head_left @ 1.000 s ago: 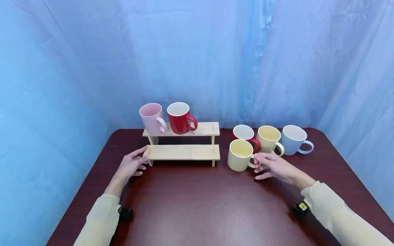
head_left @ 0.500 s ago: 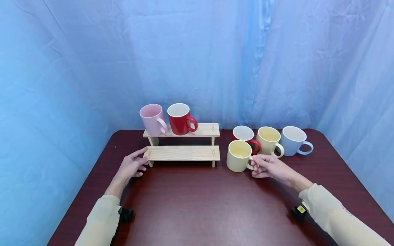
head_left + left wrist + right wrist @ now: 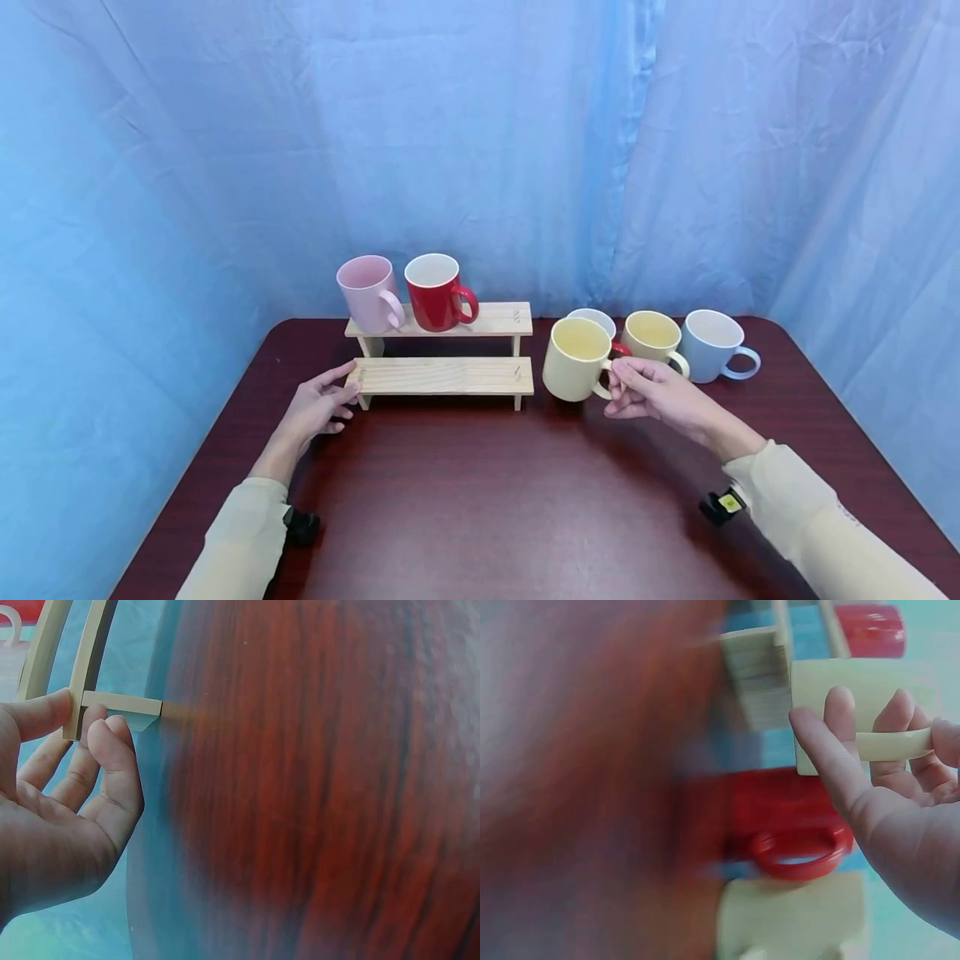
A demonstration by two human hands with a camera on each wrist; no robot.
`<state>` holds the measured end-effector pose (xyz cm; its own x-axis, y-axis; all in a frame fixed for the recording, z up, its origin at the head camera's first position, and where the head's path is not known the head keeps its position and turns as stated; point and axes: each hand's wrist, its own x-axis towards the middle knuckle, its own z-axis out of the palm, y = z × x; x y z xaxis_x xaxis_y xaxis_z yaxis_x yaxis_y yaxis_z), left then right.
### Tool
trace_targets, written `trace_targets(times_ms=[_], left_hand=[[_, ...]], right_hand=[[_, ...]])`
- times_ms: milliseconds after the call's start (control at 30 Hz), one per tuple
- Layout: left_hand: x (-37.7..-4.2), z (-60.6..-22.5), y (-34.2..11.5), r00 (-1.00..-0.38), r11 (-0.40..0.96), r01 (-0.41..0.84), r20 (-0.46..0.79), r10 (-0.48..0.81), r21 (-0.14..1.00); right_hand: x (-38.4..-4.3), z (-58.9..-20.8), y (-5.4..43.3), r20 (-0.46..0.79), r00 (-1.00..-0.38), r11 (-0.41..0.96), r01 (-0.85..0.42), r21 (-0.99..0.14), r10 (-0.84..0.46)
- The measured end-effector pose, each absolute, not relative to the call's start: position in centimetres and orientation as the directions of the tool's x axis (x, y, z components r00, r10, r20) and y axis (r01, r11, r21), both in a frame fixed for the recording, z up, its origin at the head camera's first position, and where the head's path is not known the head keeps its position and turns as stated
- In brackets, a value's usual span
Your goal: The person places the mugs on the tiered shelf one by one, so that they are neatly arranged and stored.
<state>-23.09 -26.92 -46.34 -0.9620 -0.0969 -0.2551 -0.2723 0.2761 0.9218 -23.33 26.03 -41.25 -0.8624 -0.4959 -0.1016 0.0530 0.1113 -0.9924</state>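
Left hand (image 3: 315, 405): unmoved, pinching the lower shelf's left end on the wooden stand (image 3: 442, 376).
Yellow mug (image 3: 574, 364): right of the stand, raised above the table (image 3: 450, 500) where it stood earlier; handle pointing right, mouth up, long axis near upright.
Right hand (image 3: 654, 395): grasping the mug's handle.

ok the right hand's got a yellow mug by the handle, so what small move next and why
I'd probably ease the held yellow mug left toward the wooden rack: it looks clear of the table, the right hand grips its handle, the left hand holds the rack's left end, and the upper shelf has bare wood right of its red mug.
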Motion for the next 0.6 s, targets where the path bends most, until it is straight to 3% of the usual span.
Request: trace_targets(times_ms=[333, 600], left_hand=[[-23.1, -46.2, -26.9, -0.962, 0.267, -0.271, -0.256, -0.090, 0.925], [-22.8, -45.9, -26.9, -0.964, 0.252, -0.266, -0.253, -0.082, 0.931]], right_hand=[[-25.9, -35.8, 22.1, 0.006, -0.873, 0.084, -0.054, -0.995, -0.488], [-28.5, -34.9, 17.6, 0.033, -0.903, 0.078, -0.073, -0.994, -0.428]])
